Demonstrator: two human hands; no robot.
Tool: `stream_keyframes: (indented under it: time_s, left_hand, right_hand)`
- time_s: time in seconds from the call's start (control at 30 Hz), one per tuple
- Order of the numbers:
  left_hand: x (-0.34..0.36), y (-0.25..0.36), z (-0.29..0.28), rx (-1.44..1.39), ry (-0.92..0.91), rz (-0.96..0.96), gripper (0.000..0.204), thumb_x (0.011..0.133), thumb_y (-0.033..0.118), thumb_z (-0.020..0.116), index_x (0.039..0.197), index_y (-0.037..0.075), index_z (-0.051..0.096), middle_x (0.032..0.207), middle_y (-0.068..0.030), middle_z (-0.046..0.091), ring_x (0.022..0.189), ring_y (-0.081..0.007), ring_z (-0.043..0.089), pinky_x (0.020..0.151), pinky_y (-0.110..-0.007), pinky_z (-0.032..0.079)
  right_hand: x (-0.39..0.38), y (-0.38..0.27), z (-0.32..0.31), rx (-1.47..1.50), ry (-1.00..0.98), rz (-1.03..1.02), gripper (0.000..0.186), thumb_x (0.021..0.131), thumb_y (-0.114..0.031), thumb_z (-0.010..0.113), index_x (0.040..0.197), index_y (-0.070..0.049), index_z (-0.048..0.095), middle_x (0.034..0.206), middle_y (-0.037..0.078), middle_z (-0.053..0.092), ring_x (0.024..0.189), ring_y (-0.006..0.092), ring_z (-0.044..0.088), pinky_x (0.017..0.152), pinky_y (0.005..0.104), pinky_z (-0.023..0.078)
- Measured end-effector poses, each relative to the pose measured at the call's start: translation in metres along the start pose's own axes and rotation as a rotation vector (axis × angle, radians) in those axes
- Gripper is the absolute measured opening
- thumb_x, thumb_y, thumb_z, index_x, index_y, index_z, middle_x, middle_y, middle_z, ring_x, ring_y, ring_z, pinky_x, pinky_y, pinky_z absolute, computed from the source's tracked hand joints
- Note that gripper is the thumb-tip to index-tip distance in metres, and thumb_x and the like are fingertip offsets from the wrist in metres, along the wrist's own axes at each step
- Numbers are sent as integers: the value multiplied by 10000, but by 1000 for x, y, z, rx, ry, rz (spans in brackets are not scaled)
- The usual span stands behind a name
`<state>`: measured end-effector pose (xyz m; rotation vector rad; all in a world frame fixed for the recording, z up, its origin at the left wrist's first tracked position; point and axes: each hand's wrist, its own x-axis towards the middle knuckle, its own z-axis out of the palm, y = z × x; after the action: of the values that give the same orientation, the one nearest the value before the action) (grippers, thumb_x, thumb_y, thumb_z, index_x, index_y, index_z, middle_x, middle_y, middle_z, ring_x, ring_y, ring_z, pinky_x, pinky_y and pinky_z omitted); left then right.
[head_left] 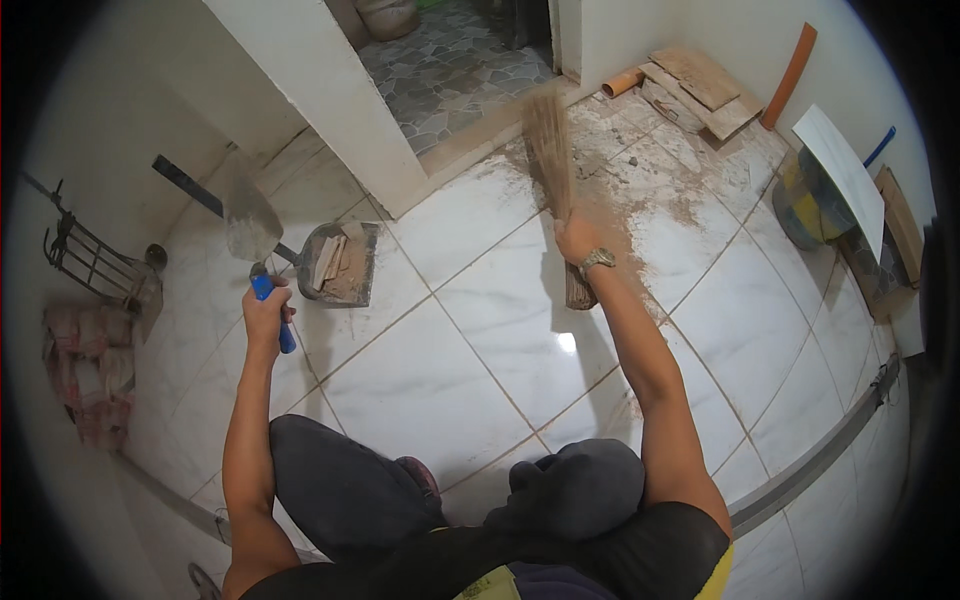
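Note:
My left hand [264, 318] is closed round the blue handle of a trowel, whose grey blade [250, 222] points away from me above the floor. Just right of the blade lies a dark dustpan [369, 243], holding brown dirt and broken flat pieces; its long dark handle [188, 186] stretches to the far left, partly behind the blade. Farther right, my right hand [576, 238] grips a broom [549, 150] near the base of its straw bristles. The bristles fan out toward the doorway step, slightly blurred, over brown dust [625, 215]. A watch [598, 259] is on my right wrist.
Flat boards [705, 85] and an orange pipe [623, 82] lie in the far right corner; an orange strip [789, 76] leans there. A bucket [806, 205] stands by the right wall. At left are a metal hand truck [90, 257] and stacked reddish packages [92, 370].

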<state>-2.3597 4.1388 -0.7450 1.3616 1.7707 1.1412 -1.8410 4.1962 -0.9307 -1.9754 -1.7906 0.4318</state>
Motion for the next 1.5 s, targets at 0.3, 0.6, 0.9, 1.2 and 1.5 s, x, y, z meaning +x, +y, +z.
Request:
stream_keyframes:
  time_s: [0.3,0.6,0.9,1.2,1.5]
  left_hand:
    - [16,-21,-15,59,51,-11,188,775,107,649,940,23,617,598,-15,528,436,-120,483,537,-305,500]
    - [8,-19,-8,44,-12,-3,180,773,96,638,934,21,609,601,-20,520,436,-122,484,530,-309,498]
    - [7,-5,-34,-21,75,26,192,774,114,635,939,19,609,583,-14,503,429,-124,470,532,-314,492]
    - [8,-1,1,-30,29,-6,179,766,87,644,923,12,604,604,-16,516,435,-126,482,504,-291,487]
    - [21,-10,-9,-89,84,0,183,776,88,645,937,12,605,619,-23,525,435,-120,470,499,-291,479]
  right_hand:
    - [18,-118,8,83,-239,-53,670,927,-278,466,1500,16,281,1016,336,668,936,478,667,866,540,519]
    - [91,42,-45,-30,-95,299,534,907,-250,486,1352,45,470,1166,310,648,1092,441,640,941,511,506]
    - [101,-65,-7,166,-65,108,630,890,-324,518,1378,53,391,1056,343,653,996,470,653,885,520,519]
    - [131,27,-6,307,136,238,481,880,-283,557,1241,33,599,1135,318,651,1071,464,628,948,480,490]
    - [137,-80,-8,421,213,87,473,888,-288,548,1257,7,587,1157,311,642,1091,463,616,960,492,476]
